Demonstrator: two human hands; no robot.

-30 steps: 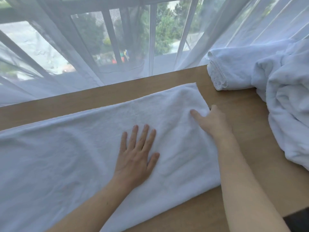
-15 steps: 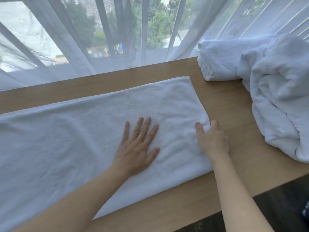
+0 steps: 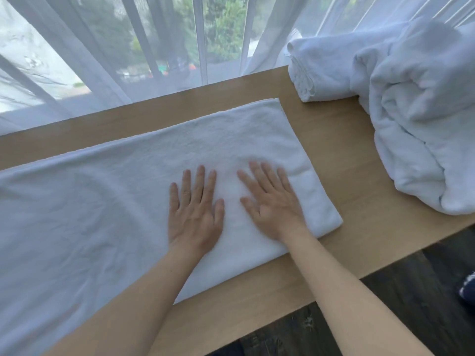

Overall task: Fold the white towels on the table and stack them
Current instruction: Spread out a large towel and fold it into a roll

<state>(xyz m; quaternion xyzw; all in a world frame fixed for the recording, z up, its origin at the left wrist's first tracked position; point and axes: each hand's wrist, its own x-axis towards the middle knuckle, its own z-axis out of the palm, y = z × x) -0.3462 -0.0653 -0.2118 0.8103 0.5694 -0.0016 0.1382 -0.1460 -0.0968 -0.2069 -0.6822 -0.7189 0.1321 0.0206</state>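
A tan wooden surface (image 3: 341, 160) runs along a window (image 3: 159, 37) at 12 o'clock, veiled by sheer white curtains (image 3: 84, 73). Daylight comes through; dark bars, green trees and pale ground show outside. Dark wood floor (image 3: 401, 291) lies at 5 o'clock.

Both hands, left (image 3: 194, 214) and right (image 3: 273, 204), lie on the towel (image 3: 102, 201); far right, a stack (image 3: 323, 70), perhaps touching a heap (image 3: 416, 119).

Plain white towel (image 3: 128, 201), white folded towel (image 3: 323, 70) and white heap (image 3: 416, 119); tan wood-tone table (image 3: 347, 155); sheer white curtain (image 3: 97, 60); dark floor (image 3: 411, 291).
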